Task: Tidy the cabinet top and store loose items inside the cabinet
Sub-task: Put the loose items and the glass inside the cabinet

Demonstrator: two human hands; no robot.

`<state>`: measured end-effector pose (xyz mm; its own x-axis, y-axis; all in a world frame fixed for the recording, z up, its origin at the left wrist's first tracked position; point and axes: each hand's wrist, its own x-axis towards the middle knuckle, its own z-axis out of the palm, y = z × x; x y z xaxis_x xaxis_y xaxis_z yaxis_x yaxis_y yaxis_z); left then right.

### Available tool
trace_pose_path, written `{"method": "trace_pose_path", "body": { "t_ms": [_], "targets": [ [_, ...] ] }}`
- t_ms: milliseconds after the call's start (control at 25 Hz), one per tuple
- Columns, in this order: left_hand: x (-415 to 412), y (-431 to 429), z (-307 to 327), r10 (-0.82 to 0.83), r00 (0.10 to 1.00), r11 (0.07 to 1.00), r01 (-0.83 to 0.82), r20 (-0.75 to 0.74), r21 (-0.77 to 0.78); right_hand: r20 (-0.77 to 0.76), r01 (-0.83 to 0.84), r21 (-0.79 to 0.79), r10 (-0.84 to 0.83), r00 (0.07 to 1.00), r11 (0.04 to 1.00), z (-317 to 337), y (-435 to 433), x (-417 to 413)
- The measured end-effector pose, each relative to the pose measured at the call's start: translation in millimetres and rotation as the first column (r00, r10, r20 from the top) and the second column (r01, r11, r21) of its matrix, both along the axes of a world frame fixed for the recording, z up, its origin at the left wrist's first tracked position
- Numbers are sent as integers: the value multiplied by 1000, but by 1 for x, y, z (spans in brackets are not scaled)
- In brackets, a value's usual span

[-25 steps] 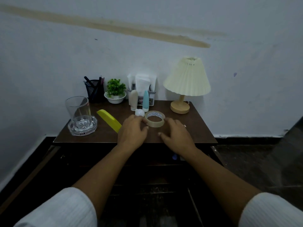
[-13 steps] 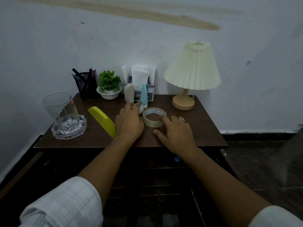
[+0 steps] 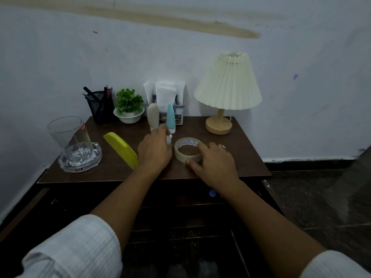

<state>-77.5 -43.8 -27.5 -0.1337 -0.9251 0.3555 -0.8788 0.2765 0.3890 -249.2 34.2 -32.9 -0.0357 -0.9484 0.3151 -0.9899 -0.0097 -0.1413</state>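
On the dark wooden cabinet top (image 3: 247, 157), a roll of clear tape (image 3: 181, 155) lies flat near the middle. My right hand (image 3: 213, 161) grips it, thumb on the near side and index finger on the far rim. My left hand (image 3: 154, 150) is just left of the roll, fingers curled around a small white round object (image 3: 169, 139). Behind that hand stand a beige bottle (image 3: 153, 117) and a light blue bottle (image 3: 171, 117). A yellow comb-like piece (image 3: 121, 147) lies to the left, its near end beside my left wrist.
A glass tumbler (image 3: 67, 130) leans in a crystal ashtray (image 3: 80, 160) at the left edge. Along the wall stand a mesh pen holder (image 3: 100, 110), a small plant (image 3: 129, 106), a tissue holder (image 3: 166, 97) and a lamp (image 3: 227, 91). A blue knob (image 3: 212, 193) shows below the top.
The camera has moved closer. My left hand slid forward over the white round object, and my right hand moved up so its thumb and finger hold the tape roll.
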Motion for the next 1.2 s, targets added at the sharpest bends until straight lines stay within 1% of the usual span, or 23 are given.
{"method": "trace_pose_path", "body": {
  "t_ms": [120, 200, 400, 480, 560, 680, 720, 800, 920, 1040, 1200],
  "targets": [
    [6, 18, 3, -60, 995, 998, 62, -80, 22, -3, -5, 34, 5, 1000, 999, 2, 15, -4],
    [13, 40, 5, -93, 990, 995, 97, -108, 31, 8, -32, 58, 32, 999, 998, 7, 31, -9],
    [29, 105, 1, -257, 965, 965, 254, -44, -64, 67, -210, 66, 206, 976, 975, 15, 81, -23],
    [40, 128, -8, -331, 942, 942, 326, -53, -82, 78, -273, 88, 266, 961, 958, 16, 99, -29],
    [51, 147, -21, -405, 913, 914, 401, -58, -62, 100, -316, 147, 304, 947, 937, 13, 115, -33],
    [58, 161, -44, -457, 889, 888, 456, 12, 50, 117, -336, 251, 316, 942, 908, -5, 130, -30],
    [58, 162, -52, -453, 891, 889, 449, 32, 94, 110, -325, 287, 306, 946, 901, -14, 131, -26],
    [57, 158, -66, -406, 914, 903, 398, 22, 162, 104, -289, 325, 269, 957, 901, -32, 128, -17],
    [50, 142, -85, -290, 956, 934, 291, -34, 209, 158, -221, 307, 179, 971, 926, -55, 112, -3],
    [37, 121, -101, -163, 979, 945, 192, -125, 266, 216, -139, 266, 81, 973, 954, -74, 90, 6],
    [23, 92, -128, -84, 985, 941, 129, -153, 313, 211, -52, 277, -8, 977, 959, -103, 61, 10]
  ]
}}
